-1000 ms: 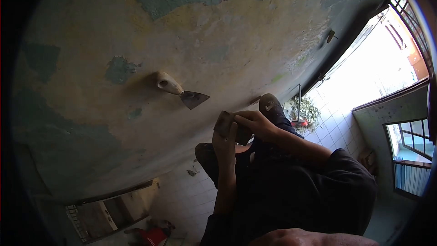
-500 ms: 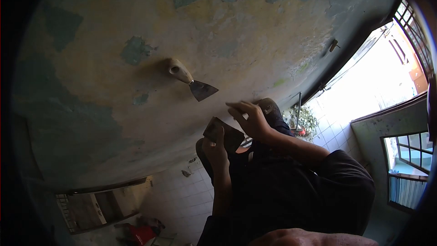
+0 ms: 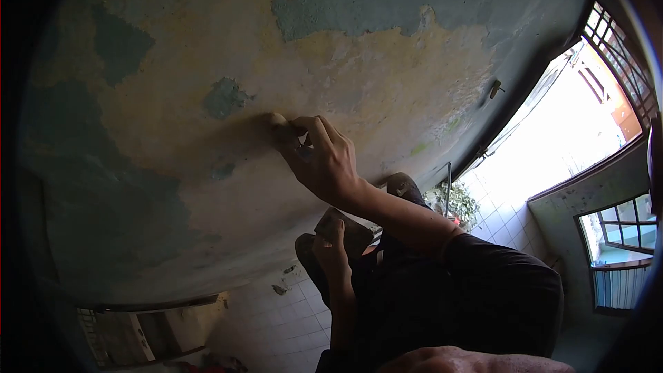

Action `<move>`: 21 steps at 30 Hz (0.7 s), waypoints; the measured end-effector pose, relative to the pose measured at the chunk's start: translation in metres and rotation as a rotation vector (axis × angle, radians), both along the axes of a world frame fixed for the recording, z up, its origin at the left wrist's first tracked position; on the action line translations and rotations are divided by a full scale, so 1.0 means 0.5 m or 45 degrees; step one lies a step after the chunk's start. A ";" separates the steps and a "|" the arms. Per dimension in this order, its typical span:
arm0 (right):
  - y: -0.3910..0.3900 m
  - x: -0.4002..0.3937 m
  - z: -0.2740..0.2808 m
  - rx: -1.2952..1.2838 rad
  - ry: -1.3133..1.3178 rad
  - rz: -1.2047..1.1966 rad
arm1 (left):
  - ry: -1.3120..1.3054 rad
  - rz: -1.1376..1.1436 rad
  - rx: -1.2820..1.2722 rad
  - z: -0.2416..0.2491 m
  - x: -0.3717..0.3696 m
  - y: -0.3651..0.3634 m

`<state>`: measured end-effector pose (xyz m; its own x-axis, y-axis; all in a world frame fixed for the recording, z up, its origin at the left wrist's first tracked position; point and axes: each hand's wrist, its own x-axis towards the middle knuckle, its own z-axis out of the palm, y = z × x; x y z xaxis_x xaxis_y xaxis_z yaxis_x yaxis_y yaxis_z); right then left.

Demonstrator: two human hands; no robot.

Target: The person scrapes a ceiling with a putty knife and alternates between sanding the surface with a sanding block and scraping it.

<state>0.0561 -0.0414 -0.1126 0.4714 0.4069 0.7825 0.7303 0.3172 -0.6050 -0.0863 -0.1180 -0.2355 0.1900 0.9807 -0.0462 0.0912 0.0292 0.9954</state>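
Note:
My right hand is up at the patchy wall, fingers curled around the putty knife. Only the pale end of the putty knife's handle pokes out past the fingers; its metal blade is hidden behind the hand. Lower down, close to my knees, my left hand grips a dark, flat, rectangular piece, the thumb lying across its face. What that piece is made of cannot be made out in the shade.
Peeling green and yellowish paint covers the wall. A small fitting sticks out of it near the bright doorway. Leafy plants and a white tiled floor lie below, with a barred window at the right.
My right hand has moved up and left from beside the dark piece and closed around the putty knife's handle at the wall. My left hand still holds the dark piece, slightly lower.

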 end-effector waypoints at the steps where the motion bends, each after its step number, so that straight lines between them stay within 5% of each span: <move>1: 0.002 -0.001 -0.001 0.019 0.010 -0.028 | 0.001 -0.006 -0.003 -0.003 -0.001 0.003; 7: 0.001 0.001 0.005 0.096 -0.032 0.087 | 0.007 0.252 0.144 -0.029 0.021 0.003; 10: -0.014 0.003 0.012 0.075 -0.041 0.127 | -0.153 0.113 -0.011 -0.033 0.013 0.007; 12: -0.019 -0.001 0.013 0.075 -0.027 0.142 | -0.009 -0.186 -0.030 -0.040 0.005 0.016; 17: -0.075 -0.012 -0.020 0.008 0.046 0.275 | 0.210 -0.354 -0.031 -0.048 -0.002 0.018; 19: -0.125 0.003 -0.028 -0.187 0.381 0.508 | 0.322 -0.375 -0.021 -0.053 -0.003 0.014; 21: -0.159 0.023 -0.061 -0.261 0.590 0.573 | -0.064 -0.411 0.004 -0.065 0.007 0.009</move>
<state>0.0674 -0.1211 -0.1433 0.4897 0.7607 0.4261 0.2047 0.3748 -0.9042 -0.0827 -0.1134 -0.2679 0.4935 0.8693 -0.0260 0.0458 0.0038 0.9989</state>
